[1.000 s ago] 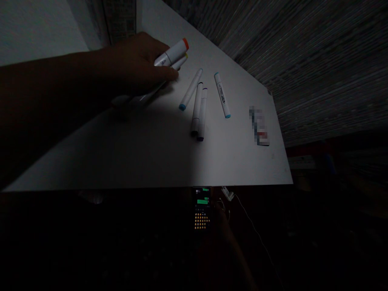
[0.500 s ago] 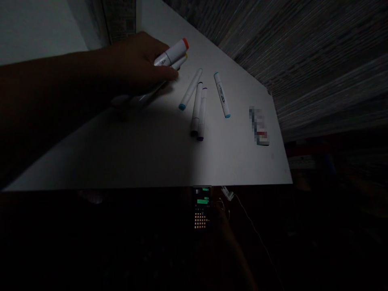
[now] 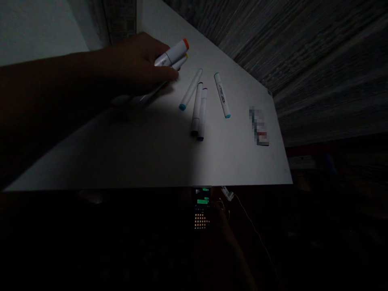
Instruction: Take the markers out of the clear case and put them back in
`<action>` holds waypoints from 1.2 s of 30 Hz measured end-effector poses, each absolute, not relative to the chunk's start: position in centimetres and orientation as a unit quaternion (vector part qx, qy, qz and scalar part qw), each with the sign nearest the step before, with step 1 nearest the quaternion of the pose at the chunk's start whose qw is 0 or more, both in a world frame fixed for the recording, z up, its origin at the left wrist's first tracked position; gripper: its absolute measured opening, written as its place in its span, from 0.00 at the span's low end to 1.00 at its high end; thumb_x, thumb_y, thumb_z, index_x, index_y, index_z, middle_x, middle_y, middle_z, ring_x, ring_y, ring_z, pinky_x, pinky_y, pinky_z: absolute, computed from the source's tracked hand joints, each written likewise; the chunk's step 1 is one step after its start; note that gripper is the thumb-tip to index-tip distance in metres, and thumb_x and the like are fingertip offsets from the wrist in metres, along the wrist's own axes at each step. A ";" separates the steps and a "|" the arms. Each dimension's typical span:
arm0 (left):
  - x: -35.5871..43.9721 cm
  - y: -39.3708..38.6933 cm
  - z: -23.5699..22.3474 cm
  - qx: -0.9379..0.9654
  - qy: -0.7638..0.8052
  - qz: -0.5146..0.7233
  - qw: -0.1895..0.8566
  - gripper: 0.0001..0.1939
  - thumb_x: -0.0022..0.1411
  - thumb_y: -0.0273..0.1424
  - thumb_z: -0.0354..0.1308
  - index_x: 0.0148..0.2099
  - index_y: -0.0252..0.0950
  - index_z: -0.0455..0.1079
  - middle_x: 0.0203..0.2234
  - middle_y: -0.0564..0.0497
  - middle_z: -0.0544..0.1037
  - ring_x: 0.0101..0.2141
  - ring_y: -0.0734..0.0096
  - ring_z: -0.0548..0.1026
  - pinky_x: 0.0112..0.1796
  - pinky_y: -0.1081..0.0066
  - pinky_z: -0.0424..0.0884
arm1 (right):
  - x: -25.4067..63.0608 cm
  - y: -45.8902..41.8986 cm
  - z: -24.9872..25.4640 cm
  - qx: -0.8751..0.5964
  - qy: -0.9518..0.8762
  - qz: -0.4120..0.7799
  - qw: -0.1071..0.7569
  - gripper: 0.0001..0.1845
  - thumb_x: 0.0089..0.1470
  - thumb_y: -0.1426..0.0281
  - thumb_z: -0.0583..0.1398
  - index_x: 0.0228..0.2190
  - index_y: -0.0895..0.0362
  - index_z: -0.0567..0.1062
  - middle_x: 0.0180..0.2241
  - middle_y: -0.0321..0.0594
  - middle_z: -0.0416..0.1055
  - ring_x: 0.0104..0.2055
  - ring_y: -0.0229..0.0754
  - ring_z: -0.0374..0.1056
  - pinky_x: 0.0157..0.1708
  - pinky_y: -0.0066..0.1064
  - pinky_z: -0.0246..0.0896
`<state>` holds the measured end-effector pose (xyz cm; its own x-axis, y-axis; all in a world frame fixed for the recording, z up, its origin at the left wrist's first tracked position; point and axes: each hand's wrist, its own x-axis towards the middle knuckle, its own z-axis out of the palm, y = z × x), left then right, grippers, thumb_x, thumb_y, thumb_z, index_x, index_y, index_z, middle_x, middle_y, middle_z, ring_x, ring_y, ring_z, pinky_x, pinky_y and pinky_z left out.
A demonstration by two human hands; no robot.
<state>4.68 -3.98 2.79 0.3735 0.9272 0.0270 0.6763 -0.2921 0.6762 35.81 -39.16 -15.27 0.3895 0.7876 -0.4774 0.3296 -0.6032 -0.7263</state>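
Note:
My left hand (image 3: 148,60) is closed around several white markers above the white table (image 3: 242,161). One held marker (image 3: 176,50) has an orange end, and another held marker (image 3: 181,62) has a yellow end. Just right of this hand lies a marker with light blue ends (image 3: 190,89). Beside it, a dark-ended marker (image 3: 197,109) and a purple-ended marker (image 3: 203,115) lie side by side. Further right is another blue-ended marker (image 3: 222,95). Below the table edge, my right hand (image 3: 220,212) grips a lit phone (image 3: 201,208) showing a chat and emoji; its fingers are mostly in darkness.
A small blurred-out object (image 3: 260,127) lies near the table's right side. Under the front edge are a white plug (image 3: 227,193) and a thin white cable (image 3: 253,226). A grey textured curtain or cloth (image 3: 257,44) borders the far side. The room is very dim.
Almost nothing has moved. The phone's emoji rows have shifted very slightly; both hands and the loose markers stay where they were.

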 end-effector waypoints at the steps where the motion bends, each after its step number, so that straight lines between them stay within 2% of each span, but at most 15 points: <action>1: 4.7 -4.0 2.8 0.773 0.518 0.215 0.295 0.15 0.56 0.38 0.52 0.37 0.31 0.70 0.18 0.57 0.62 0.20 0.82 0.59 0.28 0.76 0.59 | 35.8 -39.1 -15.3 -0.790 -0.356 0.423 0.266 0.16 0.58 0.64 0.55 0.45 0.60 0.68 0.44 0.43 0.67 0.41 0.40 0.66 0.40 0.37 0.66; 10: 4.9 -3.8 2.6 0.772 0.522 0.216 0.292 0.16 0.56 0.35 0.53 0.41 0.27 0.70 0.20 0.56 0.62 0.22 0.81 0.62 0.35 0.67 0.65 | 35.4 -38.7 -15.5 -0.808 -0.363 0.396 0.241 0.16 0.57 0.64 0.55 0.46 0.59 0.67 0.45 0.43 0.66 0.42 0.41 0.66 0.41 0.38 0.66; 15: 4.8 -3.7 2.7 0.774 0.518 0.216 0.293 0.15 0.56 0.35 0.53 0.39 0.26 0.70 0.20 0.56 0.60 0.22 0.79 0.63 0.34 0.69 0.64 | 35.2 -38.5 -15.2 -0.808 -0.362 0.394 0.245 0.16 0.58 0.64 0.55 0.45 0.59 0.68 0.45 0.43 0.66 0.42 0.41 0.66 0.41 0.38 0.66; 21: 4.6 -3.9 2.9 0.766 0.532 0.197 0.302 0.19 0.57 0.39 0.52 0.43 0.28 0.69 0.22 0.55 0.63 0.25 0.79 0.64 0.36 0.71 0.63 | 35.6 -38.5 -14.7 -0.803 -0.353 0.405 0.260 0.16 0.57 0.63 0.55 0.44 0.60 0.68 0.43 0.42 0.67 0.41 0.40 0.67 0.39 0.37 0.66; 24: 4.7 -3.9 2.9 0.768 0.533 0.203 0.293 0.17 0.57 0.37 0.52 0.40 0.27 0.70 0.21 0.55 0.63 0.24 0.79 0.64 0.36 0.71 0.63 | 35.9 -38.5 -14.7 -0.800 -0.348 0.409 0.268 0.16 0.57 0.61 0.55 0.41 0.60 0.69 0.40 0.42 0.69 0.38 0.39 0.67 0.38 0.35 0.66; 30: 4.9 -3.9 2.8 0.773 0.520 0.217 0.291 0.13 0.57 0.35 0.53 0.36 0.27 0.69 0.19 0.57 0.61 0.21 0.82 0.61 0.34 0.71 0.62 | 36.1 -37.9 -14.8 -0.797 -0.322 0.422 0.288 0.26 0.42 0.48 0.60 0.30 0.58 0.72 0.31 0.42 0.72 0.34 0.42 0.67 0.33 0.31 0.63; 36: 4.9 -4.4 3.2 0.763 0.536 0.209 0.294 0.11 0.57 0.33 0.52 0.36 0.28 0.68 0.18 0.58 0.61 0.19 0.84 0.58 0.31 0.74 0.60 | 36.1 -37.5 -14.3 -0.795 -0.307 0.437 0.289 0.28 0.38 0.46 0.62 0.31 0.59 0.73 0.31 0.42 0.72 0.33 0.43 0.67 0.32 0.31 0.62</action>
